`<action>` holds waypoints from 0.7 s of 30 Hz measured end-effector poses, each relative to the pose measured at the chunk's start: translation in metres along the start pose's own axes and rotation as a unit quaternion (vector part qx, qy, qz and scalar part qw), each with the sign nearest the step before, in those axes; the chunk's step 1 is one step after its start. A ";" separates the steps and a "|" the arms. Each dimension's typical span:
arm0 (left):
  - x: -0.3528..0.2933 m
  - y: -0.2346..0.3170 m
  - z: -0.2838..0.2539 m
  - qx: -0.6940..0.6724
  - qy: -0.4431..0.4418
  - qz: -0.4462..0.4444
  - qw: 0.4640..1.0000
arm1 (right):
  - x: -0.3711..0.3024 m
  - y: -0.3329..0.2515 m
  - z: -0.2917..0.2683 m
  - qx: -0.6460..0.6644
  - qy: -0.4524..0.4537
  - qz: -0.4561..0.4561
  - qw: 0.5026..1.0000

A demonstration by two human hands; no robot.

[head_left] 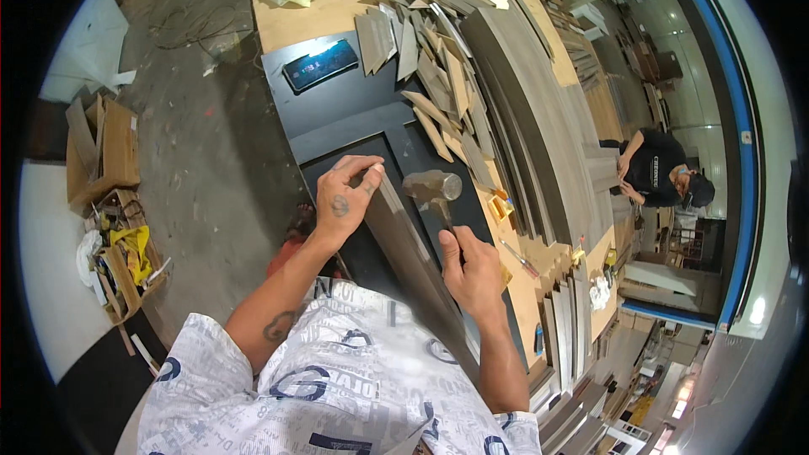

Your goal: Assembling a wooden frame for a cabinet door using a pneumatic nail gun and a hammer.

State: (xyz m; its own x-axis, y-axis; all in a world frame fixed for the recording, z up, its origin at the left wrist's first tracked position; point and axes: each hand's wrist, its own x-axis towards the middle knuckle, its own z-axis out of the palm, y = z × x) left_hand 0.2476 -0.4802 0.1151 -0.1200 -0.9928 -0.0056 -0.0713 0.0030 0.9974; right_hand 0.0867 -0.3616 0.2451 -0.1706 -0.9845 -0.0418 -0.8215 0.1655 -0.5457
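My right hand (474,273) is wrapped around the handle of a hammer (433,186), whose metal head is raised over the dark panel (337,150) on the bench. My left hand (345,195) is closed in a pinch at the far end of a long grey-brown wooden strip (394,232). Whatever sits between its fingertips is too small to make out. The strip runs from there back toward my body, along the panel. To the left of the hammer head, the left fingertips are a short way off, not touching it.
A phone (320,64) lies on the panel's far part. Many loose wood offcuts (438,76) pile up beyond, near a stack of long boards (527,109). A screwdriver (520,259) rests at right. Another person (661,168) stands across the bench. A cardboard box (105,152) is at left.
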 end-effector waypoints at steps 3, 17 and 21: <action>0.000 0.002 0.001 0.009 -0.003 0.014 1.000 | -0.003 0.003 0.011 -0.040 0.028 -0.027 0.998; 0.002 0.001 0.004 -0.022 0.008 -0.010 1.000 | -0.061 0.024 0.002 -0.020 -0.002 0.012 1.000; 0.002 0.005 0.006 0.000 0.006 -0.002 1.000 | -0.080 0.035 -0.002 -0.036 0.008 0.035 0.999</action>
State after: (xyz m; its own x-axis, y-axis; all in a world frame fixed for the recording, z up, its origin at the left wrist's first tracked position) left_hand 0.2408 -0.4809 0.1195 -0.1072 -0.9942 -0.0097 -0.0725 -0.0019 0.9974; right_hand 0.0706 -0.2767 0.2312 -0.2368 -0.9695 -0.0637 -0.8442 0.2377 -0.4804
